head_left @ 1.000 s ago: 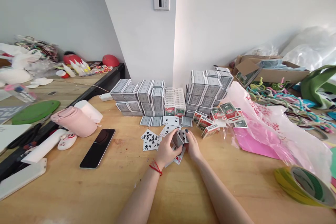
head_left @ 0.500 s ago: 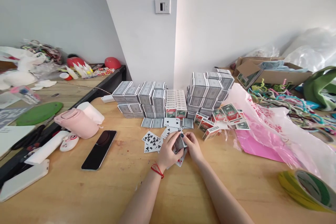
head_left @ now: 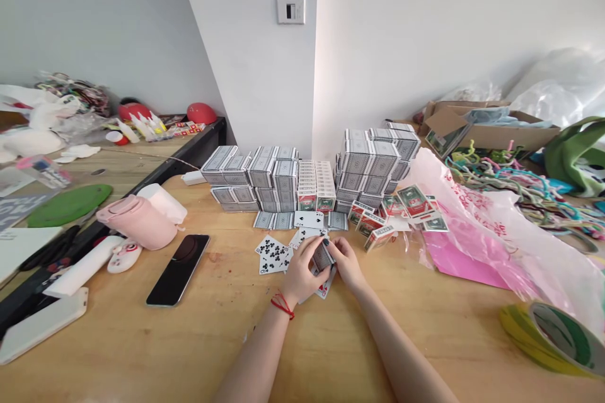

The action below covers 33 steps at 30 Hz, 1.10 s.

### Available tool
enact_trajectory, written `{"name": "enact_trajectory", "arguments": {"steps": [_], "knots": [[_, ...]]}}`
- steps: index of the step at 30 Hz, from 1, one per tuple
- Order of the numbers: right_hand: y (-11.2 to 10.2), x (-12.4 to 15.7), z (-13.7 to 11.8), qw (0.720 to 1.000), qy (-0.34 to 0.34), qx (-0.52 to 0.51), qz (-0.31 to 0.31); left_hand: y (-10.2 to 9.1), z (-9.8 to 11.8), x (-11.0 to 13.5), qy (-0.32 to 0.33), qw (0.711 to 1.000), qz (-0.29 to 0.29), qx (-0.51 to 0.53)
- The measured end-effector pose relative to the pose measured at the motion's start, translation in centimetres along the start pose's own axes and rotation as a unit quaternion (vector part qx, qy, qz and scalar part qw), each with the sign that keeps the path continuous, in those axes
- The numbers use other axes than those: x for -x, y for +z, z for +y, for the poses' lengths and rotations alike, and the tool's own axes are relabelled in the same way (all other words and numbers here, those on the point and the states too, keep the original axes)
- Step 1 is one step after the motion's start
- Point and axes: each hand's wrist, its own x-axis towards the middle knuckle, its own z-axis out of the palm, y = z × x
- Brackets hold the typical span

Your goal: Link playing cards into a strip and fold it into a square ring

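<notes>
My left hand [head_left: 301,274], with a red string at the wrist, and my right hand [head_left: 346,262] meet over the wooden table [head_left: 198,334]. Both are closed on a small stack of playing cards [head_left: 323,257] held between them. Loose face-up cards [head_left: 273,254] lie on the table just left of the hands, and a red-suited card [head_left: 326,288] lies under them. Behind, stacks of grey card boxes [head_left: 265,177] and taller stacks [head_left: 373,164] stand against the wall, with red-and-green card packs [head_left: 416,201] scattered to the right.
A black phone [head_left: 178,269], a pink pouch [head_left: 137,220] and a white roll [head_left: 80,271] lie at the left. A pink plastic bag [head_left: 496,227], coloured cords [head_left: 515,182], a cardboard box [head_left: 477,126] and a green tape roll [head_left: 553,337] fill the right.
The hands have closed tighter round the stack of cards and drawn it slightly nearer; the view shifted a little. Nothing else on the table has moved.
</notes>
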Motion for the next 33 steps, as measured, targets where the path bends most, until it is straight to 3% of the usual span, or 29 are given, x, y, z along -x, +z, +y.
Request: {"name": "enact_trajectory", "arguments": {"steps": [10,16,22,28,33], "knots": [[-0.2,0.3,-0.7,0.998,0.007,-0.036,-0.054,0.3,-0.2,0.0,-0.011,1.000,0.001,0.012],[-0.5,0.2,0.0,0.997,0.008,-0.027,-0.070,0.5,-0.9,0.0,0.030,0.994,-0.018,-0.099],[-0.4,-0.1,0.3,0.998,-0.009,0.005,-0.064,0.5,-0.8,-0.2,0.066,0.984,0.007,-0.164],[-0.2,0.0,0.5,0.999,-0.025,0.017,-0.042,0.4,-0.3,0.0,0.030,0.975,0.054,-0.214],[-0.2,0.0,0.6,0.998,-0.022,0.006,-0.052,0.4,-0.2,-0.1,0.027,0.981,0.020,-0.191]]}}
